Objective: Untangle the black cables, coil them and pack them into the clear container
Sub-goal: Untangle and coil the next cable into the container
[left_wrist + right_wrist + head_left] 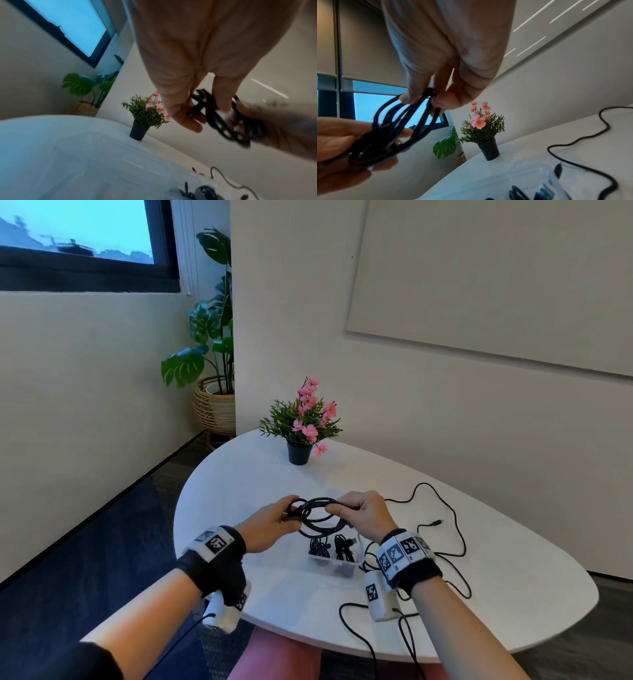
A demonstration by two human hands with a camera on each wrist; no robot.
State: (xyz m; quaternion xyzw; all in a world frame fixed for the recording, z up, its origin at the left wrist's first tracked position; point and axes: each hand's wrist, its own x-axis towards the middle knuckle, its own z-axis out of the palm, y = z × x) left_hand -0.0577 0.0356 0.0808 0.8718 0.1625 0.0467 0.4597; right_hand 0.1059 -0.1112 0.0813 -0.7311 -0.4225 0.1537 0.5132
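A coiled black cable [317, 513] hangs in the air between both hands, above the clear container [337, 554]. My left hand [274, 520] grips the coil's left side, and my right hand [359, 513] pinches its right side between thumb and fingers. The left wrist view shows the coil [221, 119] under the left hand's fingers [181, 111]. Seen from the right wrist, the loops [406, 121] fan out from the pinching right hand [435, 97]. The container holds two bundled black cables [318, 547]. A loose black cable [452, 529] trails over the white table [239, 484] at the right.
A small black pot with pink flowers [303, 422] stands at the table's far side. More cable loops hang over the near table edge [356, 625]. A large potted plant [212, 344] stands on the floor by the wall behind the table.
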